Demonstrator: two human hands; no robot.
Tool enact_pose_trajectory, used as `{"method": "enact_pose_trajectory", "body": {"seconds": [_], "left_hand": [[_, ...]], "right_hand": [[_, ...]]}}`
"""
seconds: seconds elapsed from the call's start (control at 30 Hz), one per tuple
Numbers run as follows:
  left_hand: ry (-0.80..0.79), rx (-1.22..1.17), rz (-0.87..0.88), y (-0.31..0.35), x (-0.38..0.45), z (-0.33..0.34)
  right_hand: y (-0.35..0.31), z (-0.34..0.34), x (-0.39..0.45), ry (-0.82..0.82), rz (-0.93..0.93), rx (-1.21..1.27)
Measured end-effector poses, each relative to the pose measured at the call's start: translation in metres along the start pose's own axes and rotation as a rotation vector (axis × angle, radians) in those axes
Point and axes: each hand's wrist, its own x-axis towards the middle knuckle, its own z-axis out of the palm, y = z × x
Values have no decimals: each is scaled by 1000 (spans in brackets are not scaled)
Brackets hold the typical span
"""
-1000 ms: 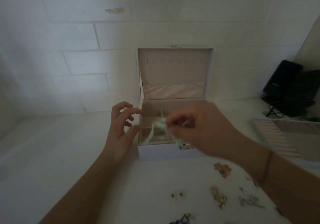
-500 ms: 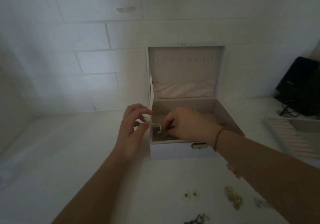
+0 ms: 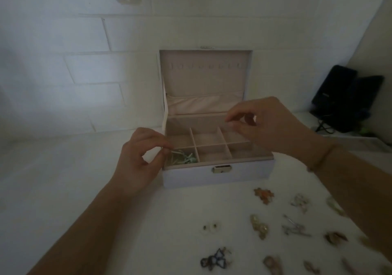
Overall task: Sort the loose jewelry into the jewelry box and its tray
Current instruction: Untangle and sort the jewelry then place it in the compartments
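Observation:
The lilac jewelry box [image 3: 216, 175] stands open against the wall, its lid upright and its pink inside split into several compartments. A pale green jewelry piece [image 3: 182, 159] lies in the front left compartment. My left hand [image 3: 137, 160] is at the box's front left corner and pinches a thin end of that green piece between thumb and forefinger. My right hand [image 3: 269, 126] hovers above the back right compartments with fingers curled and thumb against the fingertips; I see nothing in it. Several loose pieces lie in front of the box.
On the white table near me lie an orange leaf-shaped piece [image 3: 264, 195], a gold piece [image 3: 258, 228], silver pins [image 3: 294, 229], small white earrings [image 3: 211, 227] and a blue piece [image 3: 214, 262]. A black device with a cable [image 3: 343, 100] stands at the back right.
My right hand lowered the green piece into the front left compartment, let go, then rose to the right above the box. My left hand moved in and took the piece's end.

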Motion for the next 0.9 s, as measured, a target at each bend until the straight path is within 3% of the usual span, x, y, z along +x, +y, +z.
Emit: {"method": "enact_pose_trajectory", "body": {"seconds": [0.07,0.17,0.27,0.33,0.57,0.73,0.9], "left_hand": [[-100,80,45,2,-1,2],[-221,273,58,4,-2,9],[-226,313,78,6,-1,12],[-206,233,60,5,-2,11],[-29,6,-32,-4,-3,8],[-9,-23,-60,-6,-2,10],[-16,-59,-78,-7,-2,10]], "right_hand": [[4,-18,-26,-5,-16,-38],[15,-23,-64,-239,19,-113],[29,-9,-92,-478,10,-259],[35,1,-103,-540,2,-268],[49,24,-107,-552,-52,-145],[55,24,-103,-572,-16,-125],[56,27,-104,-379,-49,-144]]}}
